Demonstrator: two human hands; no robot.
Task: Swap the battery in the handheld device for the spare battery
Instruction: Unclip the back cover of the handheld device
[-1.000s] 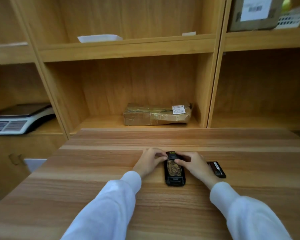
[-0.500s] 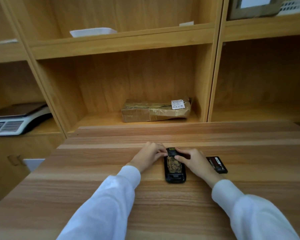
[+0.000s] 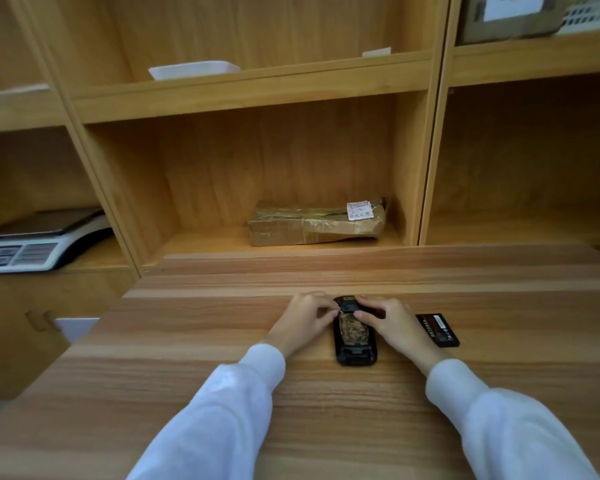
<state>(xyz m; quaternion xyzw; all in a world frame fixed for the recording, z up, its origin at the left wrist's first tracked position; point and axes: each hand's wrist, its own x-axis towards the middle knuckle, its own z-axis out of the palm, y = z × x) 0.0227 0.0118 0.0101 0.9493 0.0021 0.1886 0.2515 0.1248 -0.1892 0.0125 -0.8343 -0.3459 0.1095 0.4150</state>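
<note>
A black handheld device (image 3: 354, 341) lies face down on the wooden table (image 3: 187, 341), its back showing a brownish patterned panel. My left hand (image 3: 302, 320) grips the device's far end from the left, fingertips on its top. From the right, my right hand (image 3: 392, 322) holds the same end, fingers curled over the upper edge. A flat black spare battery (image 3: 439, 329) with a red-and-white label lies on the table just right of my right hand, untouched.
Wooden shelves stand behind the table. A taped cardboard parcel (image 3: 316, 223) lies in the middle bay, a weighing scale (image 3: 32, 244) in the left bay, a white tray (image 3: 194, 69) on the upper shelf and a box (image 3: 510, 15) at top right.
Both hands have closed in a little more over the device's far end. The camera has tilted, so the shelves sit lower in view. Device and spare battery have not moved.
</note>
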